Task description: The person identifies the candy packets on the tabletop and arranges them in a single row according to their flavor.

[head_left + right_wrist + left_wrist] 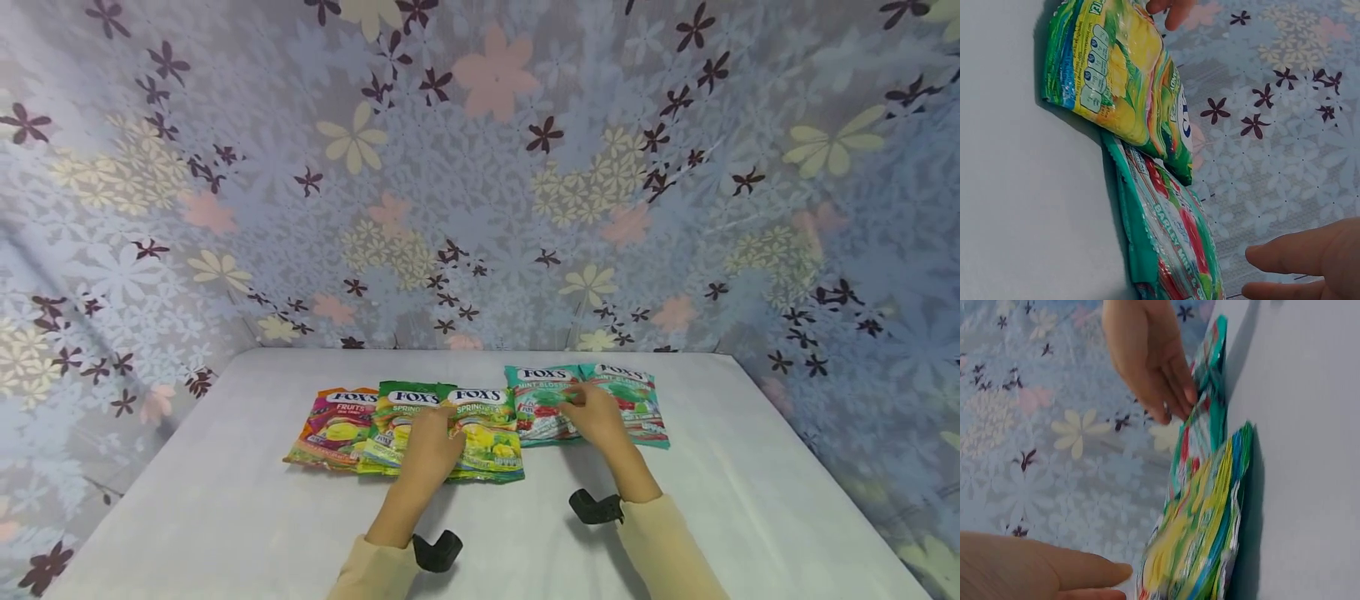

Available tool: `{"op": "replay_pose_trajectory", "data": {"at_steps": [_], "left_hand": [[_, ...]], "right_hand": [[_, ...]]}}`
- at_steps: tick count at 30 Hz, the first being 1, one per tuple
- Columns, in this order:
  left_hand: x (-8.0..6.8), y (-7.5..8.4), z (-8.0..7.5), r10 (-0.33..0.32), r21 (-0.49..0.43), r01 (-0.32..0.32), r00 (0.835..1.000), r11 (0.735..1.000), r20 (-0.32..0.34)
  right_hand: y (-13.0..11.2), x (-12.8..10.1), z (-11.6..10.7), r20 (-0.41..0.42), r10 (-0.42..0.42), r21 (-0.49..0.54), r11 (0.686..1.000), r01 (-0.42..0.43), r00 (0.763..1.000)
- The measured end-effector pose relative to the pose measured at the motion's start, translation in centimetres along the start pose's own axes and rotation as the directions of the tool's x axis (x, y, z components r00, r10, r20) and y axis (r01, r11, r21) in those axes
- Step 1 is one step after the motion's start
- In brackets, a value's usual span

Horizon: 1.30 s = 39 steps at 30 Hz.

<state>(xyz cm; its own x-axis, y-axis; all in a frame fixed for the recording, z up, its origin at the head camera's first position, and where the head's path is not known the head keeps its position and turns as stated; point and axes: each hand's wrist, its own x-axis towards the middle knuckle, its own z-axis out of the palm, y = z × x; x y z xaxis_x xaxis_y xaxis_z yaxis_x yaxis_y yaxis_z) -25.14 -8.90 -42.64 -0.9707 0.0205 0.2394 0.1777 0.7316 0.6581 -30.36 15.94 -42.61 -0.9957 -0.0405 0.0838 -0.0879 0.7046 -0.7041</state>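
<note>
Five Fox's candy bags lie in a row on the white table: an orange-magenta fruits bag, two green-yellow spring tea bags and two teal mint bags. My left hand rests flat where the two spring tea bags overlap, fingers straight. My right hand lies on the teal bags with its fingers extended. In the left wrist view, the right hand's fingertips touch the teal bag beside the yellow-green bag. In the right wrist view, its fingers hover by the teal bag.
A floral patterned cloth hangs behind and to both sides of the table. Black wrist mounts sit under both forearms. Bare white table surface stretches left, right and in front of the bags.
</note>
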Motion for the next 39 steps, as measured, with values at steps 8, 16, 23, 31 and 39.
{"op": "replay_pose_trajectory", "data": {"at_steps": [8,16,23,31,39], "left_hand": [[0.7,3.2,3.4,0.133,-0.163,-0.102,0.973,0.981,0.187],[3.0,5.2,7.1,0.080,-0.054,-0.070,0.972,0.996,0.219],[3.6,6.3,7.9,0.056,0.082,-0.070,0.984,0.994,0.171],[4.5,5.9,8.3,-0.063,0.065,0.056,0.991,0.996,0.117],[5.6,6.0,8.2,-0.023,0.051,0.018,0.995,0.999,0.095]], "right_hand": [[0.5,-0.3,-0.4,-0.014,0.035,-0.061,0.997,-0.036,0.999],[0.9,-0.4,-0.2,-0.070,0.078,-0.142,0.986,-0.087,0.995],[1.6,-0.3,0.4,-0.099,0.065,-0.148,0.986,-0.079,0.993],[2.4,0.4,0.9,-0.091,0.036,-0.145,0.988,-0.049,0.995],[2.9,0.7,-0.7,-0.005,0.094,0.058,0.994,-0.094,0.996]]}}
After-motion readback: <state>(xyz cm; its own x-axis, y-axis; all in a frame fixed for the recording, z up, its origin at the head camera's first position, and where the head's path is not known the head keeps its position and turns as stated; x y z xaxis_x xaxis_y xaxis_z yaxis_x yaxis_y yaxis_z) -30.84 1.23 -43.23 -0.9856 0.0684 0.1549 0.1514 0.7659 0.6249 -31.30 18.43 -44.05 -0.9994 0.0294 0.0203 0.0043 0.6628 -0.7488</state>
